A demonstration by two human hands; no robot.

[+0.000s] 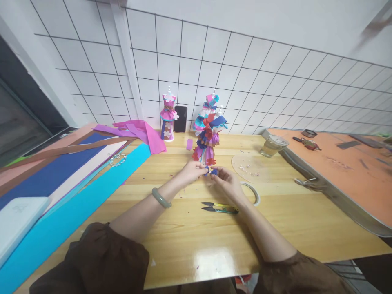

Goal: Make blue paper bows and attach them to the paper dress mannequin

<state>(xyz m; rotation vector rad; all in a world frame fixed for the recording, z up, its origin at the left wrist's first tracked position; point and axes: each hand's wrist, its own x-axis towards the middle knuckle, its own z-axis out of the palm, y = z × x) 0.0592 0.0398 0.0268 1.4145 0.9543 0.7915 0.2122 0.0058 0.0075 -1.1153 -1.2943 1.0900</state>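
Between my two hands, over the middle of the table, is a small dark-blue bow-shaped piece (214, 172) with a pale spot at its centre. My left hand (194, 171) pinches its left end, and a green bangle (161, 198) circles that wrist. The fingers of my right hand (229, 183) are closed on the other end. Just behind stand ruffled paper dresses (209, 130) in pink, blue, white and red, overlapping one another. Thread snips (219, 208) lie below my right hand, and a roll of tape (254, 192) is partly covered by that wrist.
A decorated paper dress (168, 116) and a phone (180, 119) stand by the tiled wall. Coloured paper strips (101, 192) and a beaded bracelet (118, 159) lie left. Right are a round dish of beads (249, 167), a glass cup (272, 146) and an orange mat (343, 171).
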